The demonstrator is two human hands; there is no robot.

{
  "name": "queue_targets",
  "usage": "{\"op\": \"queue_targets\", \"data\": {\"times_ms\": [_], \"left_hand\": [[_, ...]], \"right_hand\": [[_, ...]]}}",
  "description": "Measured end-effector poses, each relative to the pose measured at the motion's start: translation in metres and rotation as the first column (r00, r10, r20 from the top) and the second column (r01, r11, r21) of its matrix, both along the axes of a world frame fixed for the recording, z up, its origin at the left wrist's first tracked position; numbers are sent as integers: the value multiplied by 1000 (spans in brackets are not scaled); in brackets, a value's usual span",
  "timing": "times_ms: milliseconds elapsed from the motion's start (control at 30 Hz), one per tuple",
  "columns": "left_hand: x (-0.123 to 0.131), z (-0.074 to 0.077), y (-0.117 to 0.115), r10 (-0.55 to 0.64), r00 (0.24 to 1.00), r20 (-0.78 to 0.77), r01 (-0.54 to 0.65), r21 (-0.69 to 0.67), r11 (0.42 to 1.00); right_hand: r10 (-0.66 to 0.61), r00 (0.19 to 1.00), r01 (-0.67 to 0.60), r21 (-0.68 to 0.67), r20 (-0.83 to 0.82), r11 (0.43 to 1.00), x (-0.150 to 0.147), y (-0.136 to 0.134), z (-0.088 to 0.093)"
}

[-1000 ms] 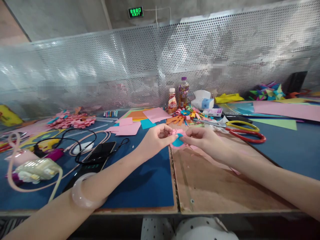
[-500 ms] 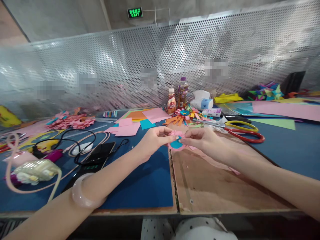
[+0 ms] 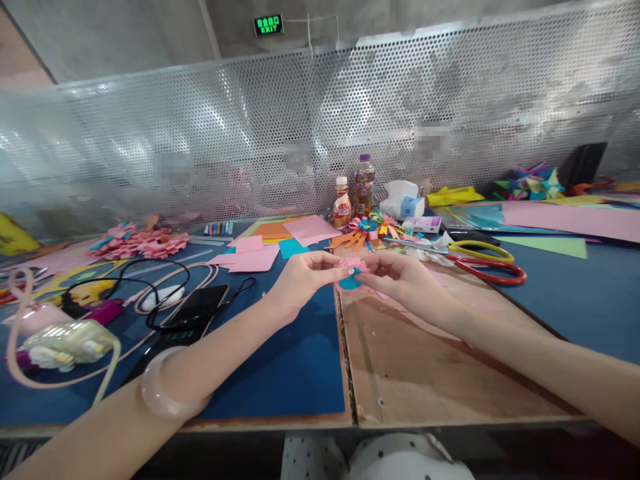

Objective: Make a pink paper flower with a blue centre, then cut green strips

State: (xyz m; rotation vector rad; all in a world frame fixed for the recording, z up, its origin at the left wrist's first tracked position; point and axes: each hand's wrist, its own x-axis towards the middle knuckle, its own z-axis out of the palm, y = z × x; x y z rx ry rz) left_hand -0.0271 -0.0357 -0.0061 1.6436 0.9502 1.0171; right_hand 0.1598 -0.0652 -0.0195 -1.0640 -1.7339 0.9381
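Note:
Between my two hands is a small pink paper flower with a blue round piece on the side facing me. My left hand pinches its left edge between thumb and fingers. From the right, my right hand grips the opposite edge, thumb close to the blue piece. Both hands are closed on the flower, just above the seam between the blue mat and the bare wood. Part of the flower is hidden behind my fingers. Pink paper scraps lie beyond my right hand.
Scissors with red and yellow handles lie right. Coloured sheets, two bottles and a tissue pack stand further back. Pink paper flowers, a phone, cables and a pouch are on the left.
Both hands keep hold of the flower. It has tilted slightly, with more of its pink petals showing above and less of the blue piece in sight.

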Motion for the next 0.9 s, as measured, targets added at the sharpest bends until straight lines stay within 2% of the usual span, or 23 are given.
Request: {"op": "queue_targets", "data": {"times_ms": [333,600,733,900], "left_hand": [[0,1,-3,-5,998,-62,11,102,995],[-1,2,-4,-35,996,-83,42,81,996],[-1,2,-3,-17,996,-85,23,60,998],[0,2,-1,-50,997,-55,50,7,999]], "right_hand": [[-89,995,85,86,41,993,0,0,-3],[-14,999,12,66,36,998,2,-1,6],[2,1000,-2,19,2,1000,4,1,6],[30,999,-31,-15,-43,999,5,2,5]]}}
